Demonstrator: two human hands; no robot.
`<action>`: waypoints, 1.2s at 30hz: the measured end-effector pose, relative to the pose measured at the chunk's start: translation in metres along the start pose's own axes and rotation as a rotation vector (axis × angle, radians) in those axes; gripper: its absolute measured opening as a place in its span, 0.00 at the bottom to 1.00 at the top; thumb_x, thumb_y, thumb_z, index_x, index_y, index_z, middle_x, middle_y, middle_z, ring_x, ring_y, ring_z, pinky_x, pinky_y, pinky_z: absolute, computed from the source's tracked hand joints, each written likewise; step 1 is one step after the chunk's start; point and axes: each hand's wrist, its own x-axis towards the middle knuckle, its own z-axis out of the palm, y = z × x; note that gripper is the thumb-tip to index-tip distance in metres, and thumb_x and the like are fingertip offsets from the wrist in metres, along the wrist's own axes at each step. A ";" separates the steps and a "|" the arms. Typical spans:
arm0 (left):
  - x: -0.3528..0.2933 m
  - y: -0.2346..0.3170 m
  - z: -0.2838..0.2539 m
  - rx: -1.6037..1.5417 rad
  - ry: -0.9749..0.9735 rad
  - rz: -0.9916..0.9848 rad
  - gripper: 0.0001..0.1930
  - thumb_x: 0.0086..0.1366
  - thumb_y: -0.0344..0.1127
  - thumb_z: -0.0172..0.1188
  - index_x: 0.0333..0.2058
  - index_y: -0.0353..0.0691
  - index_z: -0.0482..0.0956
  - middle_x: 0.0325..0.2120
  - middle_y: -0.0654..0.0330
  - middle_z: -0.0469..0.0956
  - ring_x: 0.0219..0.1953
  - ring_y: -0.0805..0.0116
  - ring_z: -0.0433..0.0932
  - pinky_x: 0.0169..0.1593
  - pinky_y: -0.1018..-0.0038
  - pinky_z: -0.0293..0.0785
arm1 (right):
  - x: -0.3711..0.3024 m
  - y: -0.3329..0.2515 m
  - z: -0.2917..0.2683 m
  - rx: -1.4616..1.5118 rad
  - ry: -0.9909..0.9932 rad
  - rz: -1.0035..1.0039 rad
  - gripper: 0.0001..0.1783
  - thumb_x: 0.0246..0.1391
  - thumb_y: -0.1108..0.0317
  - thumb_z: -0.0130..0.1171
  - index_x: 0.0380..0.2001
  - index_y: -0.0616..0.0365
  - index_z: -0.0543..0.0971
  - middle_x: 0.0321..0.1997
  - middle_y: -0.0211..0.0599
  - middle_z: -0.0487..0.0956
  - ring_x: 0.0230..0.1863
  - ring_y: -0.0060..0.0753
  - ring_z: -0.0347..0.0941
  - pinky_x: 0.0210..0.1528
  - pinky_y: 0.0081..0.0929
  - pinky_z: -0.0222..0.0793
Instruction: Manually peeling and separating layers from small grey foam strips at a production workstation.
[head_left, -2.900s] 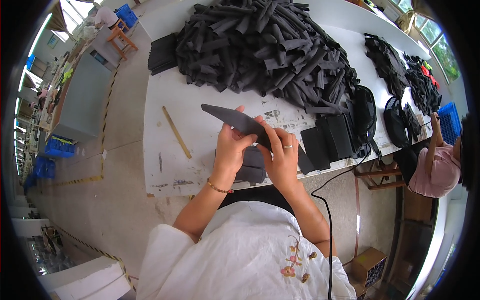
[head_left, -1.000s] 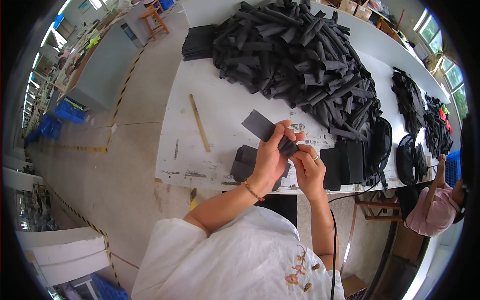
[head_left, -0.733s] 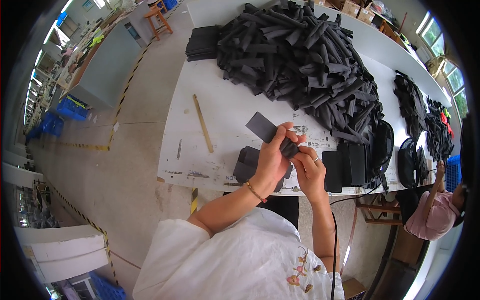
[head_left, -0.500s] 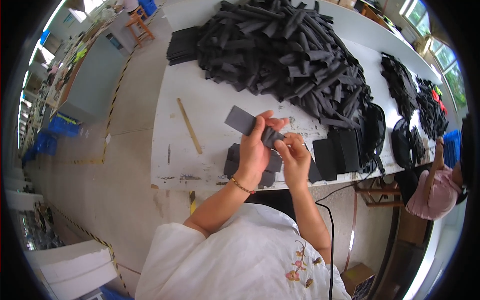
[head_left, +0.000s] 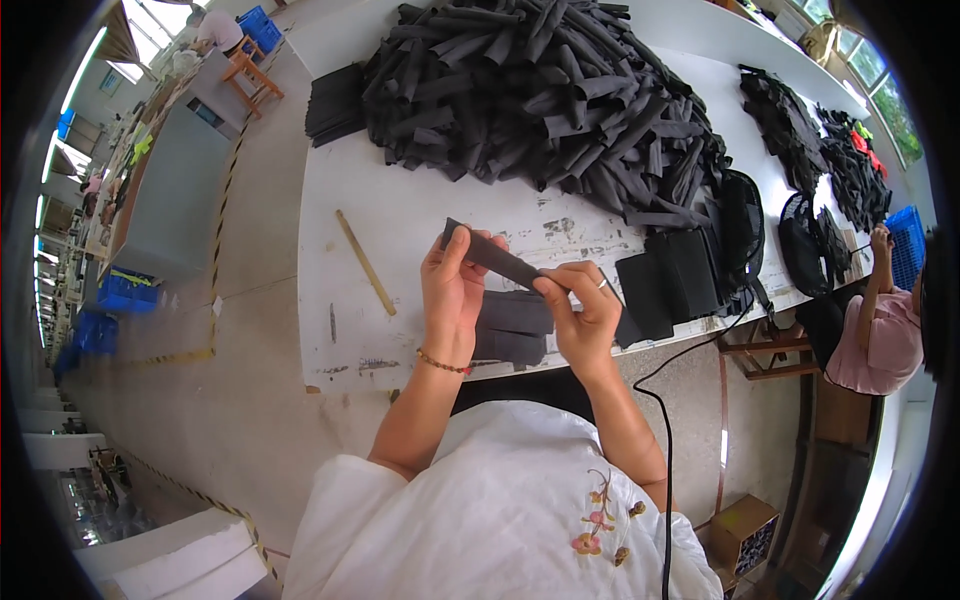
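A dark grey-black fabric strip (head_left: 500, 262) is stretched between my two hands above the table. My left hand (head_left: 455, 285) pinches its upper left end, thumb on top. At the lower right end, my right hand (head_left: 583, 310) grips it between thumb and fingers. Beneath the strip, several dark fabric pieces (head_left: 512, 328) lie near the table's front edge, partly covered by my hands. A big heap of similar black strips (head_left: 540, 100) covers the far part of the white table (head_left: 330, 310).
A flat wooden stick (head_left: 365, 262) lies on the left. Stacked black pieces (head_left: 335, 103) sit at the far left corner. Black panels (head_left: 670, 285) and a black mesh bag (head_left: 742, 230) are at the right, with a hanging black cable (head_left: 652, 392). Another person (head_left: 868, 340) sits farther right.
The strip was bunched between my hands and is now drawn out straight. My left hand has moved left to its end; my right hand has shifted slightly right and down.
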 end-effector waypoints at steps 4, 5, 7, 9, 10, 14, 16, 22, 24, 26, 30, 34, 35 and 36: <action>-0.006 0.010 -0.005 -0.065 0.006 -0.014 0.08 0.64 0.35 0.63 0.37 0.38 0.79 0.31 0.56 0.81 0.38 0.60 0.81 0.48 0.61 0.79 | -0.007 0.007 -0.002 0.067 -0.025 0.047 0.05 0.49 0.78 0.67 0.32 0.63 0.83 0.29 0.36 0.79 0.30 0.27 0.75 0.33 0.21 0.68; -0.006 0.012 -0.009 -0.082 -0.059 -0.010 0.07 0.64 0.35 0.63 0.37 0.38 0.79 0.32 0.56 0.81 0.38 0.60 0.81 0.49 0.61 0.79 | -0.010 0.010 -0.002 0.115 -0.028 0.071 0.05 0.50 0.78 0.67 0.32 0.63 0.83 0.29 0.36 0.79 0.29 0.27 0.74 0.32 0.20 0.68; -0.002 0.012 -0.014 -0.102 -0.125 0.002 0.07 0.64 0.34 0.62 0.38 0.38 0.79 0.33 0.55 0.81 0.39 0.59 0.81 0.50 0.60 0.78 | -0.009 0.011 -0.001 0.163 -0.033 0.087 0.05 0.50 0.77 0.67 0.32 0.63 0.83 0.29 0.36 0.79 0.29 0.26 0.74 0.32 0.20 0.68; 0.000 0.010 -0.018 -0.117 -0.127 -0.001 0.08 0.65 0.34 0.62 0.40 0.38 0.78 0.35 0.56 0.81 0.40 0.58 0.81 0.50 0.59 0.78 | -0.008 0.010 0.000 0.086 -0.037 0.029 0.08 0.48 0.77 0.68 0.34 0.62 0.83 0.30 0.35 0.79 0.29 0.28 0.73 0.30 0.21 0.67; -0.002 0.013 -0.004 -0.118 -0.127 -0.005 0.08 0.65 0.34 0.62 0.40 0.38 0.78 0.35 0.56 0.81 0.40 0.58 0.81 0.50 0.59 0.78 | -0.007 0.012 0.000 0.083 -0.035 0.031 0.08 0.48 0.77 0.68 0.34 0.62 0.83 0.30 0.35 0.79 0.29 0.28 0.73 0.30 0.21 0.67; -0.007 0.012 0.002 -0.043 0.093 -0.083 0.10 0.64 0.36 0.63 0.40 0.39 0.78 0.33 0.60 0.81 0.36 0.63 0.81 0.48 0.63 0.79 | 0.004 0.014 -0.001 -0.405 0.077 -0.534 0.16 0.40 0.74 0.71 0.38 0.55 0.83 0.35 0.27 0.79 0.31 0.29 0.72 0.32 0.26 0.66; -0.010 0.014 -0.003 -0.030 0.147 -0.127 0.10 0.64 0.37 0.63 0.40 0.38 0.77 0.32 0.61 0.80 0.34 0.65 0.80 0.46 0.65 0.80 | 0.004 0.015 0.000 -0.514 0.094 -0.643 0.19 0.38 0.72 0.71 0.39 0.52 0.83 0.37 0.24 0.78 0.33 0.29 0.72 0.34 0.27 0.65; -0.002 0.018 -0.018 0.280 0.138 -0.082 0.09 0.62 0.33 0.65 0.35 0.32 0.79 0.26 0.62 0.78 0.29 0.72 0.77 0.37 0.77 0.75 | -0.001 0.001 -0.016 -0.429 -0.294 -0.424 0.23 0.44 0.57 0.70 0.44 0.53 0.82 0.43 0.29 0.76 0.39 0.32 0.71 0.43 0.31 0.64; -0.005 0.014 -0.020 0.415 0.084 -0.103 0.08 0.61 0.31 0.65 0.31 0.31 0.80 0.25 0.63 0.77 0.27 0.74 0.75 0.34 0.80 0.71 | 0.002 0.006 -0.017 -0.411 -0.273 -0.350 0.22 0.53 0.55 0.64 0.47 0.57 0.81 0.42 0.35 0.76 0.37 0.31 0.71 0.43 0.27 0.65; -0.014 0.007 -0.019 0.441 -0.031 -0.191 0.08 0.61 0.31 0.65 0.32 0.30 0.80 0.25 0.63 0.77 0.27 0.74 0.74 0.33 0.80 0.70 | 0.006 0.010 -0.012 0.043 -0.150 0.204 0.18 0.60 0.59 0.59 0.48 0.59 0.80 0.40 0.37 0.75 0.36 0.26 0.70 0.39 0.22 0.64; -0.024 0.001 -0.007 0.489 -0.224 -0.317 0.08 0.60 0.31 0.66 0.32 0.31 0.80 0.24 0.63 0.77 0.26 0.76 0.73 0.32 0.80 0.69 | 0.003 0.030 -0.015 0.411 -0.226 0.600 0.12 0.62 0.63 0.59 0.37 0.63 0.81 0.22 0.19 0.72 0.25 0.13 0.64 0.29 0.16 0.60; -0.026 -0.001 0.005 0.401 -0.157 -0.293 0.07 0.59 0.30 0.67 0.30 0.32 0.80 0.24 0.62 0.77 0.25 0.76 0.73 0.30 0.81 0.70 | -0.007 0.036 -0.018 0.522 -0.185 0.646 0.11 0.60 0.64 0.61 0.33 0.62 0.82 0.24 0.20 0.74 0.25 0.13 0.65 0.28 0.16 0.61; -0.027 -0.001 0.007 0.428 -0.139 -0.291 0.07 0.58 0.29 0.67 0.29 0.32 0.80 0.23 0.61 0.77 0.24 0.75 0.74 0.29 0.80 0.70 | -0.009 0.036 -0.019 0.540 -0.189 0.636 0.10 0.59 0.64 0.61 0.33 0.61 0.82 0.24 0.21 0.75 0.25 0.13 0.65 0.28 0.15 0.61; -0.027 -0.001 0.007 0.455 -0.123 -0.290 0.06 0.58 0.28 0.68 0.29 0.33 0.79 0.23 0.61 0.77 0.24 0.75 0.74 0.28 0.80 0.70 | -0.010 0.036 -0.019 0.558 -0.190 0.625 0.09 0.59 0.65 0.62 0.32 0.61 0.81 0.25 0.22 0.76 0.25 0.13 0.66 0.28 0.15 0.61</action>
